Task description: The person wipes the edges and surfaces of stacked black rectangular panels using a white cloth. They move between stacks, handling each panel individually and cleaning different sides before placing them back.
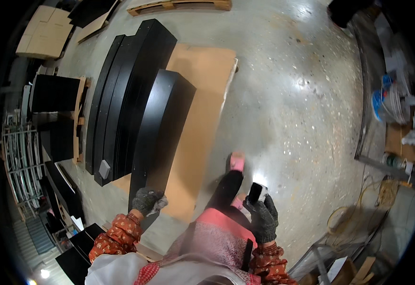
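My left hand (146, 201), in a dark grey glove, is closed around a crumpled pale cloth (160, 203). It is at the near end of a long black board (162, 118); whether it touches the board I cannot tell. In my right hand (263, 221), also gloved, is a small black and white object (255, 192), gripped upright over the floor; its kind is unclear. Left of the board stands a stack of long black boards (122, 104). A small grey block (104, 169) rests at the stack's near end.
A brown sheet (200, 95) lies under the boards. Wooden pallets (179, 4) and black panels (58, 92) stand beyond and to the left. On the right, a metal-edged bench (366, 95) holds a white and blue bucket (387, 102). A yellowish cable (335, 218) lies near it.
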`<state>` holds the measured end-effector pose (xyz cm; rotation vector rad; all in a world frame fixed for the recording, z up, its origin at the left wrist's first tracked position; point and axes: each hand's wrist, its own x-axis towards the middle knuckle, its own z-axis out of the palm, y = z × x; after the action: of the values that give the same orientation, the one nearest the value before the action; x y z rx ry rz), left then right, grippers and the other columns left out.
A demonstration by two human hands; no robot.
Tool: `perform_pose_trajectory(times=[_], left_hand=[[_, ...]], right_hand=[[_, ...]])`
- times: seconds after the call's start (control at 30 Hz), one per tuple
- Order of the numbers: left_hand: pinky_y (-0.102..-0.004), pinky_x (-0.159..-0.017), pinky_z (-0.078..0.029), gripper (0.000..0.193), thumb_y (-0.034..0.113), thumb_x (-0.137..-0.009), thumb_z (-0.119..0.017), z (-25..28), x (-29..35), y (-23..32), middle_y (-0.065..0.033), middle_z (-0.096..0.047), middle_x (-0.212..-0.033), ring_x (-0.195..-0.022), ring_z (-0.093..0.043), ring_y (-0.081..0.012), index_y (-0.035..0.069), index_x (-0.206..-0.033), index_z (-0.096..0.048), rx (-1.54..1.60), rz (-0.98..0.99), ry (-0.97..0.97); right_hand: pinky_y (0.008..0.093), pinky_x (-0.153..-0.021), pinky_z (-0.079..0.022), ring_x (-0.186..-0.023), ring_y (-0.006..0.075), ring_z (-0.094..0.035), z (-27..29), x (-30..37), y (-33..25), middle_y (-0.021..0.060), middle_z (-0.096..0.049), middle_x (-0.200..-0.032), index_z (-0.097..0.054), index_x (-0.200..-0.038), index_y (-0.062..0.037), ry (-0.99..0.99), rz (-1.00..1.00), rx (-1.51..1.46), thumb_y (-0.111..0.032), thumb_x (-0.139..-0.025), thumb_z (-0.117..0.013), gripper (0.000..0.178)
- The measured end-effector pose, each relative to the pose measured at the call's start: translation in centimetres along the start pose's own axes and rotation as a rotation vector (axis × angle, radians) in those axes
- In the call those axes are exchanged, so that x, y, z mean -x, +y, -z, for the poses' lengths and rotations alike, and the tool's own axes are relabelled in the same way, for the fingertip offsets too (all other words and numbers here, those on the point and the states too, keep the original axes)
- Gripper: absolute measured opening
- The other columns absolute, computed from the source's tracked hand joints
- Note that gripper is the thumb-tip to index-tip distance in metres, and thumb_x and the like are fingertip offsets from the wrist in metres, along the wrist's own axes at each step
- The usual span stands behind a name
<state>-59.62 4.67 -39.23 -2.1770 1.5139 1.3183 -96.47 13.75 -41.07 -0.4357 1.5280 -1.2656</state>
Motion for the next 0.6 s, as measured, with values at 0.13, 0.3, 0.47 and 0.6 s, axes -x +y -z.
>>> perform_pose_trajectory(times=[0.13, 0.3, 0.47, 0.6], left_hand=[[-0.0388, -0.078, -0.051, 0.049, 0.032, -0.085, -0.061, 3.3, -6.8, 4.5, -0.0179, -0.067, -0.095, -0.088, -0.065, -0.0303, 0.005, -0.125, -0.052, 0.044, -0.023, 0.294], [-0.0437, -0.077, -0.05, 0.085, 0.04, -0.078, -0.069, 8.2, -17.1, 15.0, -0.0199, -0.063, -0.105, -0.087, -0.065, -0.0349, 0.009, -0.144, -0.027, -0.411, 0.02, 0.284], [-0.0458, -0.075, -0.05, 0.104, 0.042, -0.073, -0.072, 13.2, -24.9, 20.4, -0.0202, -0.062, -0.105, -0.084, -0.065, -0.0358, 0.012, -0.15, -0.008, -0.614, 0.03, 0.205], [-0.047, -0.078, -0.05, 0.105, 0.039, -0.072, -0.071, 15.2, -29.3, 22.9, -0.022, -0.06, -0.11, -0.088, -0.064, -0.0369, 0.01, -0.149, -0.006, -0.636, 0.129, 0.072]], right_hand=[[0.0328, -0.084, -0.051, -0.101, 0.0235, -0.061, -2.4, -11.2, -1.8, 0.0149, -0.061, -0.112, -0.059, -0.115, 0.0019, -0.267, 0.073, 0.26, -0.009, -0.082, -0.067, 0.036], [0.0301, -0.1, -0.038, -0.117, 0.0179, -0.05, -11.7, -24.4, -3.8, 0.0109, -0.053, -0.129, -0.045, -0.133, 0.0015, -0.336, -0.282, -0.023, -0.016, -0.088, -0.062, 0.051], [0.0293, -0.1, -0.038, -0.119, 0.0188, -0.049, -21.0, -33.7, -4.3, 0.0112, -0.048, -0.135, -0.038, -0.138, 0.0037, -0.555, -0.096, 0.144, -0.01, -0.088, -0.059, 0.056], [0.0291, -0.094, -0.044, -0.11, 0.0173, -0.053, -24.8, -39.5, 0.8, 0.0085, -0.052, -0.126, -0.042, -0.135, 0.0026, -0.493, -0.506, -0.244, -0.011, -0.089, -0.058, 0.05]])
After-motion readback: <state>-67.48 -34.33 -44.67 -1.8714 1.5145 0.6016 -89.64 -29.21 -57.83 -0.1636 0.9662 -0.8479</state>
